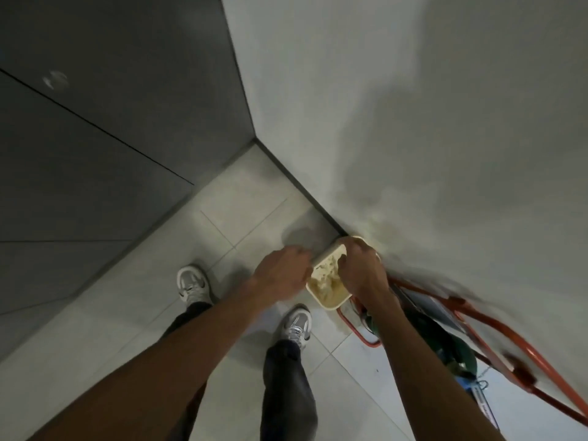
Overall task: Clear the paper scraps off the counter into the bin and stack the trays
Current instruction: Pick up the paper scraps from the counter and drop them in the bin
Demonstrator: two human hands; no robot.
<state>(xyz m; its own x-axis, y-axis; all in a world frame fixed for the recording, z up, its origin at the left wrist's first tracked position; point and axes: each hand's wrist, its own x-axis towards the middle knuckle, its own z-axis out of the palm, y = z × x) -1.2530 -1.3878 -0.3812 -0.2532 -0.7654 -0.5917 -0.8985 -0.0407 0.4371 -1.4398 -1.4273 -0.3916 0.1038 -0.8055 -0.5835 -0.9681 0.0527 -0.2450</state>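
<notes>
now the cream tray [329, 304] with paper scraps [324, 276] is held above the floor [241, 224], long axis pointing away from the person, left hand [280, 272] fingers curled on its left rim, right hand [364, 272] fingers on the right.

Tiled floor [241, 198] under sneakers [192, 283], red frame [359, 335]

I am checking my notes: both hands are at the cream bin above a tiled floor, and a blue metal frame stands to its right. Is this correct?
Only the colour is wrong: the head view shows that the metal frame is red, not blue. It does stand to the right of the cream bin.
</notes>
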